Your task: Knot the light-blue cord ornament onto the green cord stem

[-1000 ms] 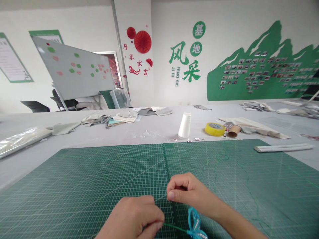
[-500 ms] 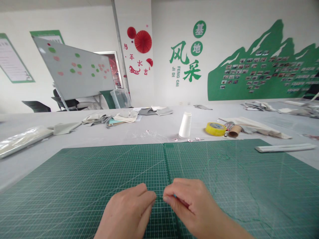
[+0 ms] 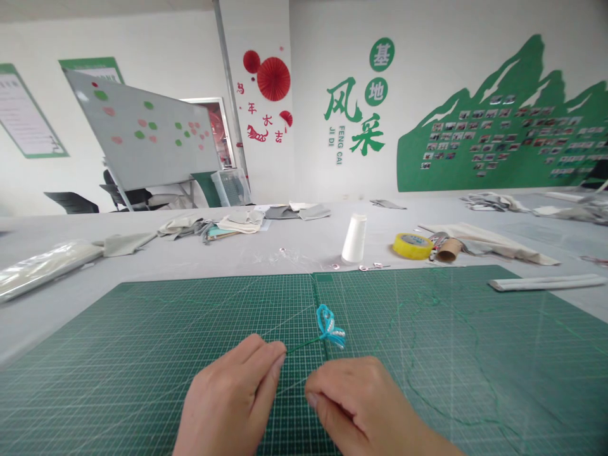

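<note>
A small blue flower (image 3: 330, 328) with white bead-like dots on its petals sticks out to the right on a thin green stem (image 3: 304, 346). My left hand (image 3: 232, 392) pinches the stem's other end between thumb and fingers. Just below the flower and apart from it, my right hand (image 3: 368, 399) is closed, its fingertips pressed together. What it holds, if anything, is hidden. Both hands are over the green cutting mats (image 3: 156, 329). A loose green thread (image 3: 456, 417) curves across the mat to the right.
Behind the mats stand a white thread cone (image 3: 354, 239), a yellow tape roll (image 3: 411, 247) and a cardboard tube (image 3: 448, 251). Small scissors-like tools (image 3: 370, 267) lie by the cone. A rolled white strip (image 3: 546, 283) rests at right; fabric scraps (image 3: 240, 221) lie farther back.
The blue flower has come into view from behind my right hand and points right. My left hand has moved slightly up and left; my right hand sits a little lower.
</note>
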`<state>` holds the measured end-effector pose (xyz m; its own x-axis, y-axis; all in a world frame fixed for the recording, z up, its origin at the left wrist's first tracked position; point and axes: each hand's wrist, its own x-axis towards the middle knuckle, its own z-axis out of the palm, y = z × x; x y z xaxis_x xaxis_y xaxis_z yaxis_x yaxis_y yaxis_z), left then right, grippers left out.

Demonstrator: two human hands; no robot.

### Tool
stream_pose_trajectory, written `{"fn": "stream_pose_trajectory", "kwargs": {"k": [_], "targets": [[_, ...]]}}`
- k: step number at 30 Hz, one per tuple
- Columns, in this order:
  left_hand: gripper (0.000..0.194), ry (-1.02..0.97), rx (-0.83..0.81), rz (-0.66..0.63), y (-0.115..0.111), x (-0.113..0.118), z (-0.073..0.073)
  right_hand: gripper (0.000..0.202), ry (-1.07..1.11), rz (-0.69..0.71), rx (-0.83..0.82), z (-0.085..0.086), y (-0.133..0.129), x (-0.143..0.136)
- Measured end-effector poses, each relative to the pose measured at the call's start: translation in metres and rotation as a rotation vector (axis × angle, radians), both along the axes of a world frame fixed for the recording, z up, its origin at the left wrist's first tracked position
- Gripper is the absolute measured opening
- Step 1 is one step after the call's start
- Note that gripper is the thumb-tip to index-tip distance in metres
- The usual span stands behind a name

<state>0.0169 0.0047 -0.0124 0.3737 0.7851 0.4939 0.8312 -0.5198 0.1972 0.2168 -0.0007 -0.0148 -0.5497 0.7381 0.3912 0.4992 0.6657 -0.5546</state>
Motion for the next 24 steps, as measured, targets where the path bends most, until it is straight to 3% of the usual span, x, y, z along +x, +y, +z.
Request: {"fn": "stream_pose_trajectory", "kwargs": {"k": [7,14,24], "targets": [[0.025,-0.103,-0.026,0.001,-0.003,0.001,0.002,0.024,-0.009,-0.016,-0.042,-0.006,0.002,0.0],[0.021,-0.273,-0.221,-0.039,0.002,0.0,0.002,0.023,0.04,-0.056,-0.149,-0.012,0.005,-0.001],[0.023,-0.455,-0.565,-0.201,0.004,0.002,0.012,0.018,0.444,-0.039,-0.666,-0.023,0.019,0.002]]}}
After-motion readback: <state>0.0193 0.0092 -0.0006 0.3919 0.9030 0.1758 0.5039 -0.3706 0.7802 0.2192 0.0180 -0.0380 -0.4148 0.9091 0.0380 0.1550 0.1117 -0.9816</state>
